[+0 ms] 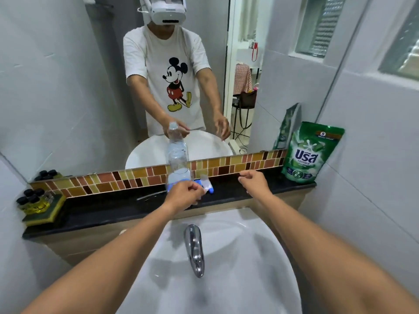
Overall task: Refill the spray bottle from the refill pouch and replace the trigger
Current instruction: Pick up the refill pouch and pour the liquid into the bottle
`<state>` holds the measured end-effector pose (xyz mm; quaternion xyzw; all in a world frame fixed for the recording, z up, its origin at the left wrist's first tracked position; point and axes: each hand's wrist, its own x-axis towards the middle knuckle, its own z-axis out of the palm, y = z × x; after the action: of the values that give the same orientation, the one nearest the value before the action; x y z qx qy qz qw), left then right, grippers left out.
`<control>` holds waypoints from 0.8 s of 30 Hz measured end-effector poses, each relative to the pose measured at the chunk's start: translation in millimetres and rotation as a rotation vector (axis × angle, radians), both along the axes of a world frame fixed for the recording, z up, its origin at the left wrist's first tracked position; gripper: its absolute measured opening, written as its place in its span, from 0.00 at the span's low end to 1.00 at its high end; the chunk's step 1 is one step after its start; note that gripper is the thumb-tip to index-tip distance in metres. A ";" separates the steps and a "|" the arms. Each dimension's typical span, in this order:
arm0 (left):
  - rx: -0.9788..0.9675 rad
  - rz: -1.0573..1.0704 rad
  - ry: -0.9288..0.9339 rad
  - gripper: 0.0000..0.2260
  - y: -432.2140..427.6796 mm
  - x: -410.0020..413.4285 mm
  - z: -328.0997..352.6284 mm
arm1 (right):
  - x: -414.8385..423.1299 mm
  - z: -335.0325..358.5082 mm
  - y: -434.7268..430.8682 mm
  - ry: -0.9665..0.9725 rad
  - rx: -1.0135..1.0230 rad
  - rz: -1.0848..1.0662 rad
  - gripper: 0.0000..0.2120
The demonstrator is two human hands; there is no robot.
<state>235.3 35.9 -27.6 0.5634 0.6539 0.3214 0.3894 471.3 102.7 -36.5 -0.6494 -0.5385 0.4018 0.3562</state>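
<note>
A clear plastic spray bottle (178,155) without its trigger stands upright on the black counter (108,211) in front of the mirror. My left hand (182,196) is curled around the bottle's base. The blue and white trigger (208,187) lies on the counter just right of that hand, and its thin tube (150,196) sticks out to the left. My right hand (254,181) hovers over the counter further right, fingers loosely bent, holding nothing. The green refill pouch (310,152) stands upright against the right wall, apart from both hands.
A white basin (238,257) with a chrome tap (195,248) sits below my arms. Small black-capped bottles on a green tray (37,203) stand at the counter's left end. The mirror (68,87) and a tile strip (226,165) back the counter.
</note>
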 end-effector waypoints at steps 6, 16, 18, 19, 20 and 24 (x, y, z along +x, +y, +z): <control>-0.052 -0.176 -0.017 0.05 43.1 101.1 -2.7 | 96.2 -3.3 -3.5 -0.055 -0.024 -0.216 0.13; -0.056 -0.207 -0.087 0.17 135.2 234.1 7.3 | 215.7 -1.9 35.0 -0.050 -0.050 -0.435 0.22; -0.057 -0.191 -0.100 0.18 153.3 251.2 6.9 | 223.1 -3.7 48.0 -0.022 -0.052 -0.411 0.27; -0.058 -0.190 -0.113 0.19 162.5 259.3 5.0 | 226.3 -4.8 54.3 -0.002 -0.055 -0.406 0.28; -0.061 -0.191 -0.126 0.20 170.4 266.3 3.4 | 228.8 -6.5 60.2 0.020 -0.054 -0.402 0.28; -0.057 -0.186 -0.188 0.22 193.5 285.2 -2.4 | 231.2 -16.3 80.0 0.033 0.004 -0.403 0.20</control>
<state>520.5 229.4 -30.0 0.5777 0.5685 0.3167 0.4928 702.5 182.8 -52.8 -0.7365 -0.3925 0.3319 0.4397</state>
